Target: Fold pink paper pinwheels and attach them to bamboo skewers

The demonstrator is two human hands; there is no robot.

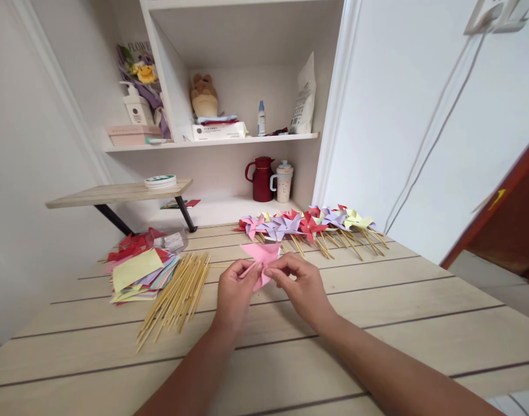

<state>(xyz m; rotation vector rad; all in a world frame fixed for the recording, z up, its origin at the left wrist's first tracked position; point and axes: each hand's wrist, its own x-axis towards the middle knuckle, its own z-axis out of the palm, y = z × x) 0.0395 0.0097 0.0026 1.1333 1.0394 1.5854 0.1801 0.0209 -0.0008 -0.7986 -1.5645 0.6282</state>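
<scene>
Here, at a pale wooden table (377, 323), a person works with both bare hands above the middle of the top. The left hand (233, 292) and right hand (299, 286) meet on a pink paper sheet (261, 257), partly folded, its flat point rising toward the far side. Left fingers are pinched shut on the near left edge of the paper; right thumb and forefinger are closed on its near right fold. The paper is held just above the tabletop, between the two hands.

Left of the hands, near: a loose bundle of wooden sticks (177, 297), fanned, lying on the table, close to the left hand but apart from it. Further left, touching the sticks' far end or nearly so, a stack of coloured paper squares (138, 274), yellow on top, red scraps behind.

Far side, right of centre: a row of finished paper pinwheels (307, 225) on sticks, pink, lilac, red, yellow, laid overlapping.

Beyond the table, a white shelf unit. Lower level: red jug (261, 179) and a speckled cup (284, 182) side by side. Upper level: plush toy (203, 95), small spray bottle (261, 118), white bag (305, 95). To the left, a small side table (117, 193) with a round tin (160, 181) on it.
</scene>
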